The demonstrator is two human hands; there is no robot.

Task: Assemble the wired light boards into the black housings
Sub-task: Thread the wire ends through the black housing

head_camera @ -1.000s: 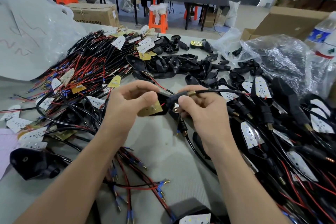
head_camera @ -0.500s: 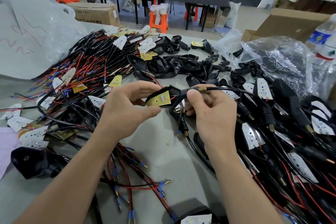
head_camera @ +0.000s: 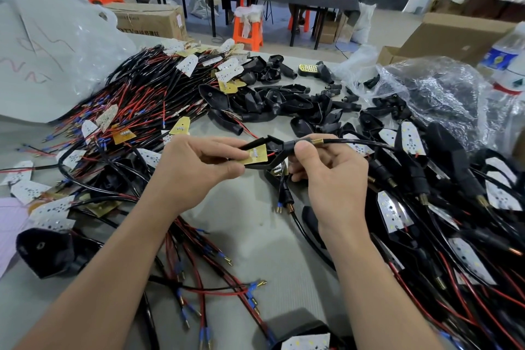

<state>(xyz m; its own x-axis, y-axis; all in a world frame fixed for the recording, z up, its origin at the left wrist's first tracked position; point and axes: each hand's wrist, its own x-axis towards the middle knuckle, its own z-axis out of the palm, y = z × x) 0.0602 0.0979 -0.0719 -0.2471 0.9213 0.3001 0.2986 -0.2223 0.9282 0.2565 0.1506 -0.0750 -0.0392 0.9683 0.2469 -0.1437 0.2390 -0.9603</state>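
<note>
Our left hand [head_camera: 196,167] pinched the tip of the light board [head_camera: 255,155], yellow side up. Our right hand [head_camera: 329,170] pinched the stem of the black housing [head_camera: 273,141], where the cable [head_camera: 355,142] left it. Held above the table [head_camera: 255,241], the housing's long axis ran left to right between the hands. The board lay over its open mouth, apparently not yet seated. We judged that the left hand, nearer the board, would press it in. Empty housings [head_camera: 295,105] lay beyond.

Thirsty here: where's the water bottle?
In the head view, the water bottle sits at the far right edge, beside the clear plastic bag and right of the cardboard box.
</note>
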